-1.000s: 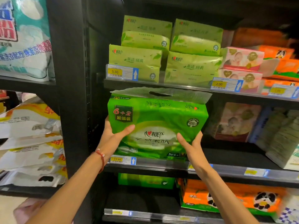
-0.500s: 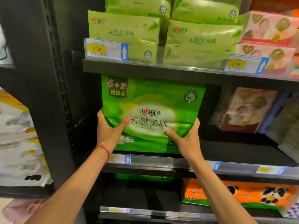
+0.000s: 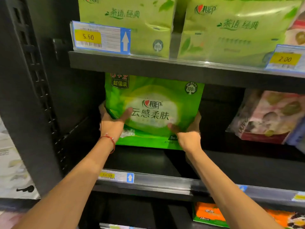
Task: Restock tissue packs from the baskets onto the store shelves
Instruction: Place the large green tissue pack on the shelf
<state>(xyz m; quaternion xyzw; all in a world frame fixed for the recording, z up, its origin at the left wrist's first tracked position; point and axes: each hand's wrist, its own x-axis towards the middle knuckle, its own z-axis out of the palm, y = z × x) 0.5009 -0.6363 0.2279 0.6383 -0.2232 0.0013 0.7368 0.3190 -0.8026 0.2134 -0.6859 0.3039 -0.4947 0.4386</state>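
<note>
i can't see the top of the green tissue pack [image 3: 153, 109]; the upper shelf [image 3: 148, 66] covers it. the left hand [image 3: 112, 124] and right hand [image 3: 188, 136] have fingers hidden behind its sides. the lower price tag [image 3: 115, 176] is too blurred for me to read.

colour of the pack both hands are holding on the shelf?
Bright green with a white oval centre. The tissue pack shows best in the head view.

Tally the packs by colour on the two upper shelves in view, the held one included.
light green packs: 2
bright green pack: 1
pink packs: 2
Total: 5, not counting the bluish edge cut off at far right.
</note>
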